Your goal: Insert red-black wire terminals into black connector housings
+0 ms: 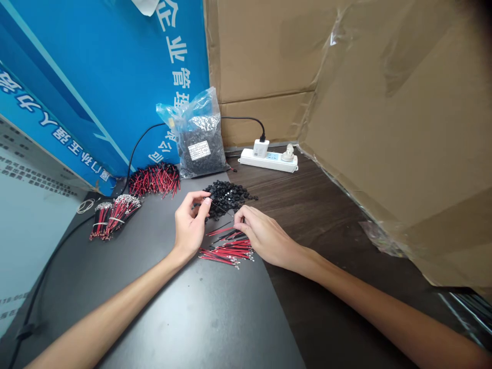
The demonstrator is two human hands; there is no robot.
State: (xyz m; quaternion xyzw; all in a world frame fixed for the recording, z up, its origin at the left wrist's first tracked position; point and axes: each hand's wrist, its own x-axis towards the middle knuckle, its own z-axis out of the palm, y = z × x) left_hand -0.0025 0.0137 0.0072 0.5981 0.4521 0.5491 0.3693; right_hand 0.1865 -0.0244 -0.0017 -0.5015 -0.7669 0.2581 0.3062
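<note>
In the middle of the head view, my left hand (189, 220) is closed in a pinch, its fingertips around what looks like a small black connector housing, mostly hidden. My right hand (265, 233) pinches a thin black wire (222, 208) that spans the gap to my left fingertips. Directly behind the hands is a heap of black connector housings (230, 195). Below and between them lie loose red and black wires (226, 251) with metal terminals at their ends.
Finished-looking red-black wires (156, 180) are piled at the back left, near banded wire bundles (119, 212). A clear bag of black parts (202, 143) leans by the blue panel (115, 77). A white power strip (269, 160) stands before cardboard (265, 61). A black cable (57, 251) crosses the left side.
</note>
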